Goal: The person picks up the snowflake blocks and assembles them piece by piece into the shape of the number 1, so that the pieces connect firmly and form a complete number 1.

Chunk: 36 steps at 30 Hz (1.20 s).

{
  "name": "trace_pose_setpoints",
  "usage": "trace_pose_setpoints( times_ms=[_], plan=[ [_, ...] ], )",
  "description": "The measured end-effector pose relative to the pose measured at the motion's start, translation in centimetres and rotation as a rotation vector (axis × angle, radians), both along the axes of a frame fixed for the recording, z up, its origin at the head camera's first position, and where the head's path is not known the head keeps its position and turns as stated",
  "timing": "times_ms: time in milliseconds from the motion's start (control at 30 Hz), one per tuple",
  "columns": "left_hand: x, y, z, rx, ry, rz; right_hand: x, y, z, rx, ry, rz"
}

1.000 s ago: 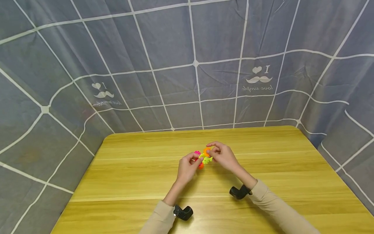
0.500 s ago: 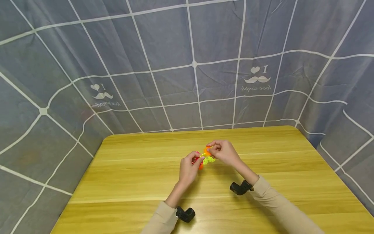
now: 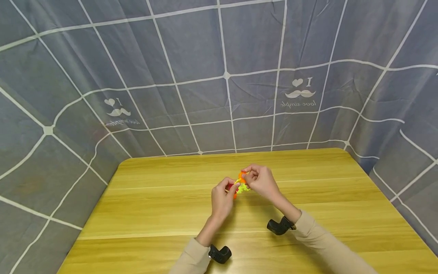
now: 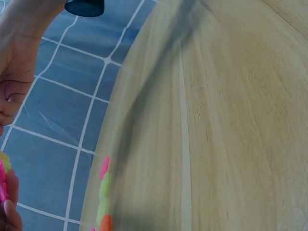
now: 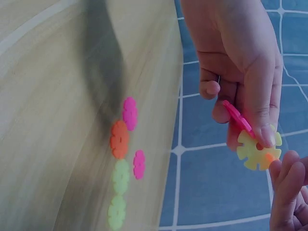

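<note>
My left hand (image 3: 221, 199) pinches a yellow notched snowflake disc (image 5: 248, 153) between thumb and fingers. A pink snowflake disc (image 5: 237, 117) stands at an angle to it, seemingly joined. In the head view, my right hand (image 3: 263, 182) holds an orange snowflake disc (image 3: 242, 176) by fingertips, right beside the left hand. Only a sliver of that orange disc shows in the right wrist view, against the yellow one; whether they interlock I cannot tell. The left wrist view catches my left fingertips (image 4: 12, 202) at its edge.
Loose snowflake discs lie on the wooden table (image 3: 154, 213) beneath the hands: pink (image 5: 130, 113), orange (image 5: 119, 139), light green (image 5: 121, 176) and a smaller-looking pink (image 5: 139, 164). A grey curtain (image 3: 198, 95) with white lines surrounds the table. Each wrist wears a black camera.
The left hand has shifted slightly to the right, towards the right hand. The right hand keeps its pinch on the orange disc and has barely moved.
</note>
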<state>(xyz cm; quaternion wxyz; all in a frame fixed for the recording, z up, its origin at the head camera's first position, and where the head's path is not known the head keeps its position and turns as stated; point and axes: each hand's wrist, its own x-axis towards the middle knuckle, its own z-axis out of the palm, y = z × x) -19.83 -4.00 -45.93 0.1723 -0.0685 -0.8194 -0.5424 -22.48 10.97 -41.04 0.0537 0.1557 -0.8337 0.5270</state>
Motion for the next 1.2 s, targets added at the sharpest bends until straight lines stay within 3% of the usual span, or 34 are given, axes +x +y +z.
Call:
trace_pose_setpoints(
  times_ms=[167, 400, 633, 833, 1000, 1200],
  plan=[
    [0.0, -0.1, -0.1, 0.009, 0.012, 0.007, 0.0, -0.2, -0.1, -0.001, -0.009, 0.006],
    [0.1, -0.3, -0.1, 0.033, 0.035, 0.007, -0.4, -0.2, -0.4, -0.041, -0.083, 0.026],
    [0.1, -0.5, 0.0, 0.037, 0.010, 0.014, -0.5, -0.3, -0.4, -0.074, -0.140, 0.041],
    [0.0, -0.8, 0.1, 0.028, -0.044, -0.015, -0.6, 0.0, -0.3, -0.061, -0.169, 0.070],
    [-0.2, -1.3, 0.2, 0.038, -0.036, -0.031, -0.8, 0.4, -0.3, -0.031, -0.158, 0.107],
    [-0.4, -1.6, 0.2, 0.063, -0.037, -0.084, -0.8, 0.4, 0.1, -0.014, -0.195, 0.092]
  ],
)
